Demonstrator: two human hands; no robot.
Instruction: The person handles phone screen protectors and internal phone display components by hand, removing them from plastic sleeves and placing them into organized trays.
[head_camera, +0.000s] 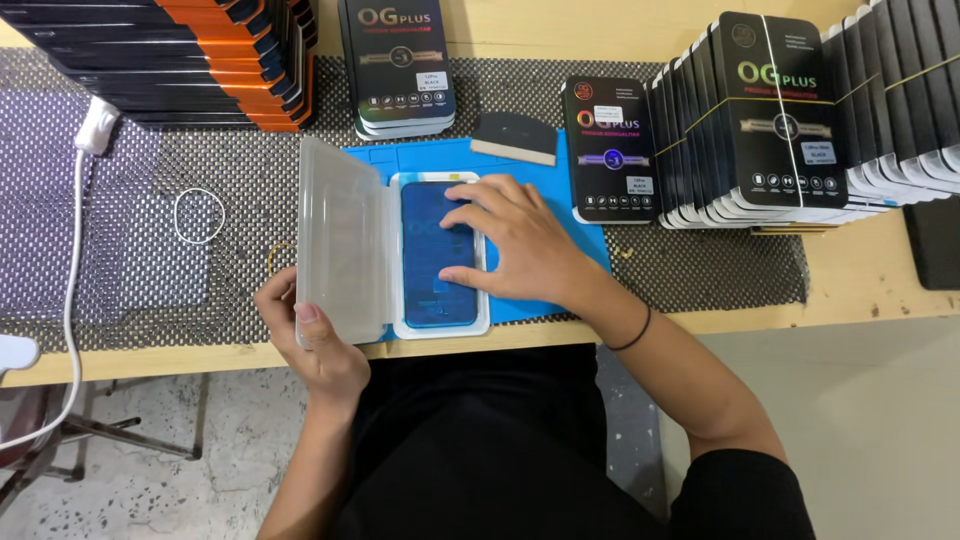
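Observation:
A hinged clear plastic case lies open on a blue mat (560, 180). Its lid (340, 240) is folded out to the left, and its white tray (480, 325) holds a dark blue phone-screen panel (432, 290). My left hand (310, 335) grips the lid's near edge, thumb on top. My right hand (515, 245) rests flat on the panel's right side, fingers spread and pressing on it.
Rows of black boxes (790, 120) stand at the right, one single black box (612, 150) lies next to the mat, and a stack of boxes (398, 65) sits behind it. A grey scraper (515, 138), a rubber band (198, 216) and a white cable (72, 250) are on the mesh liner.

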